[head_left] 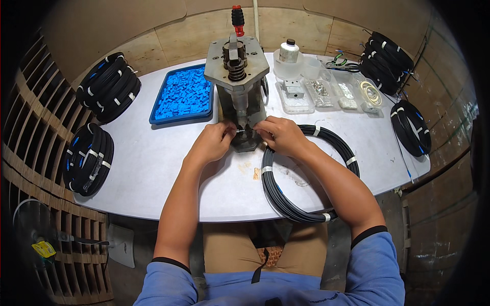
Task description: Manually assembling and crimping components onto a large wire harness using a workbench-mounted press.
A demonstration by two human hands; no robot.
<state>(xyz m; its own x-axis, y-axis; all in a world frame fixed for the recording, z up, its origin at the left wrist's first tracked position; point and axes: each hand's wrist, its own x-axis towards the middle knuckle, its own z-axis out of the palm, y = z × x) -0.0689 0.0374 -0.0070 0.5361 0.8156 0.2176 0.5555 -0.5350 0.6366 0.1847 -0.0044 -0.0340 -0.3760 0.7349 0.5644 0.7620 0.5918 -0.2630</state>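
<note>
A small pale piece [240,131], too small to be identified, is pinched between the fingertips of the left hand [212,143] and the right hand [279,135], both closed on it at the base of the grey bench press [237,76]. It is judged light and easily dropped, so a fingertip pinch suits it. The black cable coil [306,173] lies under the right forearm; it looks springy and is best taken by its taped bands. A blue tray [155,115] of blue parts sits to the left.
</note>
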